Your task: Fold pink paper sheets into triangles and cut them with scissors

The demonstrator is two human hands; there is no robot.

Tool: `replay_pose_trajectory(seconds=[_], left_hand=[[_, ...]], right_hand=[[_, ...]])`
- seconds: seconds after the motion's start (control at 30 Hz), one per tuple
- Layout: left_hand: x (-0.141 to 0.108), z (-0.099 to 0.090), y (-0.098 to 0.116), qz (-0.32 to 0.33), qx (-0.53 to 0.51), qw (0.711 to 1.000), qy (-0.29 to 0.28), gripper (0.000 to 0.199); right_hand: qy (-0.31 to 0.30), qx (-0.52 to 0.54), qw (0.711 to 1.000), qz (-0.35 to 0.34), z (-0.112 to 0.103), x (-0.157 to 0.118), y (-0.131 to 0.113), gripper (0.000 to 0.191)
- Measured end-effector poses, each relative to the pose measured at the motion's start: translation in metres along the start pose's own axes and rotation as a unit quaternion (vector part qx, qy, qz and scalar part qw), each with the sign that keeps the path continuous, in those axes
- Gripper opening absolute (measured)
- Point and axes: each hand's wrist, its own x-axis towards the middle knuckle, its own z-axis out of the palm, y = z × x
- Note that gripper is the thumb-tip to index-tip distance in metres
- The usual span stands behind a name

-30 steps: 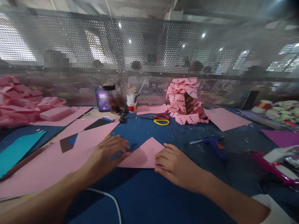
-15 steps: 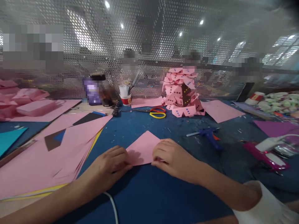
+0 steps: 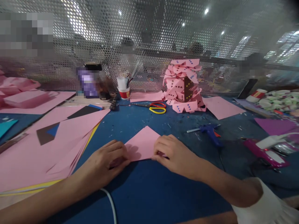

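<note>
A pink sheet of paper (image 3: 143, 144) lies on the blue table in front of me, with one corner pointing away and a straight edge toward me. My left hand (image 3: 113, 157) is closed on its left end, fingers curled over the paper. Pinching the right end is my right hand (image 3: 170, 154), thumb and fingertips at the near edge. Both ends of the sheet are hidden under my fingers. Beyond it lie scissors (image 3: 157, 108) with red and yellow handles. A blue glue gun (image 3: 211, 132) rests to the right of my right hand.
Large pink sheets (image 3: 70, 141) are stacked at left. A tower of folded pink paper with dots (image 3: 179, 87) stands at the back, near a paper cup (image 3: 123, 92). At right are a magenta device (image 3: 266, 152) and purple paper (image 3: 275, 126). A white cable (image 3: 111, 202) runs near my left forearm.
The view has shifted slightly, so the table things sit a little higher in the picture. Both hands keep their hold on the pink paper, with little visible movement.
</note>
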Motion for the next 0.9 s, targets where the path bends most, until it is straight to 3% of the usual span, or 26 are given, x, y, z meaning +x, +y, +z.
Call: replay_pose_trajectory(seconds=[0.43,0.67,0.9], left_hand=[[-0.001,0.000,-0.004,-0.010,0.035,0.999,0.002,0.024],[0.001,0.000,-0.003,-0.012,0.019,1.000,0.017,0.024],[0.002,-0.003,-0.007,-0.001,0.053,0.998,0.035,0.026]], right_hand=[[-0.005,-0.010,1.000,0.027,-0.001,0.000,0.000,0.016],[0.002,0.039,0.997,0.073,-0.015,0.002,0.002,0.025],[-0.025,0.030,0.999,0.034,-0.017,-0.003,0.004,0.009]])
